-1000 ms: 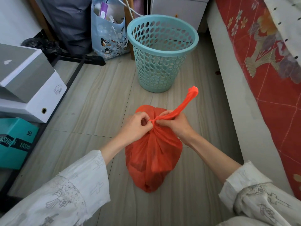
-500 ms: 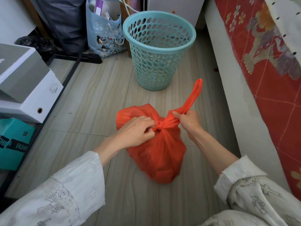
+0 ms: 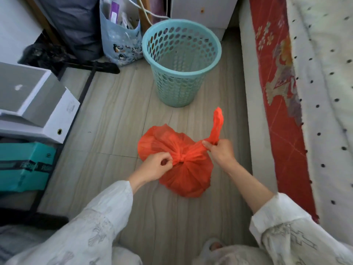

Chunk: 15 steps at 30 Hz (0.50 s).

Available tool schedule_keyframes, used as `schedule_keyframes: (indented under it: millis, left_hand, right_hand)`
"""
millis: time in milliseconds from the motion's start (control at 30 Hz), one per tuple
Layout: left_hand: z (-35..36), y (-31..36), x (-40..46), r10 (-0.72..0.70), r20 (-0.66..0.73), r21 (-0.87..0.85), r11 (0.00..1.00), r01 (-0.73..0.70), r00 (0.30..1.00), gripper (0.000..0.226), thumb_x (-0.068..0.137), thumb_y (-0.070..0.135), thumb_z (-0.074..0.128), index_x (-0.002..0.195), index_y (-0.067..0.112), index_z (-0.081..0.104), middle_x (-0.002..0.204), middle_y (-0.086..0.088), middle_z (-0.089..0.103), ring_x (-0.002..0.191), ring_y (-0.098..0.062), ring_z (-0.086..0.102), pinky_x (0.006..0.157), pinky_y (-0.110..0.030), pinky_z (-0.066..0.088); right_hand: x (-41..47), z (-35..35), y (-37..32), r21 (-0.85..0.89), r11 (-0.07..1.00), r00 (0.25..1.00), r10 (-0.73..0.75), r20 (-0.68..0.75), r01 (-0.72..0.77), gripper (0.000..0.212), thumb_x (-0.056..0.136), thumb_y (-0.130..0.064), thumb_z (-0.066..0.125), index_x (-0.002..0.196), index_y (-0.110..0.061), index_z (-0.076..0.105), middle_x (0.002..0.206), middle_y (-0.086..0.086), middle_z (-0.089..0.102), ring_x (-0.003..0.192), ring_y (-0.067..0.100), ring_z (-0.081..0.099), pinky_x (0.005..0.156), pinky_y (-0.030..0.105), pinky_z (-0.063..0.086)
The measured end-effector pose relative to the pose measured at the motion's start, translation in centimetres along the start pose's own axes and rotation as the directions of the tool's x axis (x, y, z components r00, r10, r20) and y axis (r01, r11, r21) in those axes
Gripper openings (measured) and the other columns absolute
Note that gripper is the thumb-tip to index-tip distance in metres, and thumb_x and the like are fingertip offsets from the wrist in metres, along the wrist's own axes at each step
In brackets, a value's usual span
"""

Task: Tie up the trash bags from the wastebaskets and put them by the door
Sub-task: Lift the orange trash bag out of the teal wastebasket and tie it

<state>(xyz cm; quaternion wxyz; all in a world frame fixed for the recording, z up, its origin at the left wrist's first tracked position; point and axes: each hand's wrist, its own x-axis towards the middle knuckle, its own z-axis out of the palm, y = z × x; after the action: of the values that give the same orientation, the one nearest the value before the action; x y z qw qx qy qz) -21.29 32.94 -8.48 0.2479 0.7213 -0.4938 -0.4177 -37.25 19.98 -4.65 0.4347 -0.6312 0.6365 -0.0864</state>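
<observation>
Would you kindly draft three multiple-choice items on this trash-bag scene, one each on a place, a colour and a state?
1. Where is the trash bag?
A. inside the wastebasket
B. on the floor in front of the wastebasket
C. on the bed

2. What colour is the wastebasket?
A. light teal
B. black
C. yellow

3. What is the right hand doing?
A. lying flat on the floor
B. gripping the bag's upright strip
C. holding the wastebasket rim

Answers: 1 B, the bag lies on the floor boards nearer the person than the basket. 2 A, its perforated wall is teal. 3 B, the fingers curl round the strip while the left hand pinches by the knot.
</observation>
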Motion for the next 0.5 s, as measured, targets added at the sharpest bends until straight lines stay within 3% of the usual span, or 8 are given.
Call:
schedule_keyframes:
  millis: [100, 167, 267, 333, 400, 500]
  left_hand:
    - [-1.8, 3.4, -3.3, -0.143, 0.006, -0.111, 0.984, 0.142, 0.99, 0.012, 0.06, 0.043, 0.044, 0.057, 0.032, 0.047, 0.059, 0.013, 0.05, 0.056, 0.004, 0.047, 0.067, -0.026, 0.035]
    - [-4.0, 6.6, -5.9, -0.197, 0.001, -0.145, 0.97, 0.195, 0.98, 0.01, 0.064, 0.035, 0.049, 0.055, 0.031, 0.046, 0.056, 0.011, 0.049, 0.054, 0.007, 0.048, 0.065, -0.026, 0.035]
    - [-8.0, 12.0, -10.1, -0.221, -0.034, -0.107, 0.97, 0.217, 0.975, 0.031, 0.076, 0.013, 0.059, 0.056, 0.031, 0.044, 0.058, 0.014, 0.049, 0.056, 0.015, 0.049, 0.058, -0.012, 0.034]
    - [-10.6, 15.4, -13.5, -0.229, -0.061, -0.086, 0.971, 0.224, 0.971, 0.034, 0.078, 0.004, 0.061, 0.058, 0.027, 0.047, 0.061, 0.014, 0.049, 0.062, 0.018, 0.05, 0.06, -0.006, 0.035]
    - [-13.5, 18.8, -17.0, -0.244, -0.059, -0.09, 0.967, 0.239, 0.968, 0.024, 0.08, 0.006, 0.061, 0.064, 0.021, 0.052, 0.064, 0.013, 0.051, 0.064, 0.018, 0.05, 0.061, -0.009, 0.034]
    - [-17.0, 23.6, -22.5, -0.286, -0.059, -0.13, 0.952, 0.276, 0.957, 0.015, 0.08, 0.015, 0.061, 0.067, 0.018, 0.056, 0.065, 0.012, 0.054, 0.06, 0.017, 0.05, 0.06, -0.009, 0.034]
  right_hand:
    - [-4.3, -3.4, -2.9, -0.078, 0.996, 0.989, 0.049, 0.138, -0.038, 0.036, 0.083, -0.022, 0.067, 0.09, 0.013, 0.067, 0.079, 0.021, 0.065, 0.078, 0.02, 0.059, 0.06, 0.031, 0.036]
    - [-7.2, -5.8, -5.2, -0.046, 0.998, 0.977, 0.053, 0.207, -0.045, 0.031, 0.081, -0.019, 0.069, 0.093, 0.01, 0.069, 0.08, 0.019, 0.066, 0.076, 0.017, 0.053, 0.063, 0.028, 0.038]
    - [-11.7, -9.4, -9.2, -0.013, 0.998, 0.955, 0.068, 0.29, -0.067, 0.026, 0.078, -0.016, 0.071, 0.095, 0.004, 0.071, 0.088, 0.018, 0.07, 0.079, 0.017, 0.056, 0.073, 0.033, 0.048]
    - [-15.0, -11.6, -12.1, -0.021, 0.996, 0.94, 0.083, 0.331, -0.081, 0.03, 0.078, -0.017, 0.071, 0.088, 0.011, 0.069, 0.078, 0.019, 0.065, 0.073, 0.02, 0.053, 0.073, 0.041, 0.048]
    - [-18.6, -13.7, -15.3, -0.032, 0.998, 0.931, 0.069, 0.358, -0.061, 0.037, 0.08, -0.018, 0.069, 0.086, 0.018, 0.064, 0.071, 0.018, 0.059, 0.069, 0.021, 0.048, 0.068, 0.046, 0.046]
    - [-24.0, -17.1, -19.8, -0.019, 0.998, 0.923, 0.067, 0.378, -0.065, 0.04, 0.081, -0.02, 0.068, 0.086, 0.02, 0.062, 0.077, 0.032, 0.064, 0.069, 0.021, 0.05, 0.068, 0.046, 0.046]
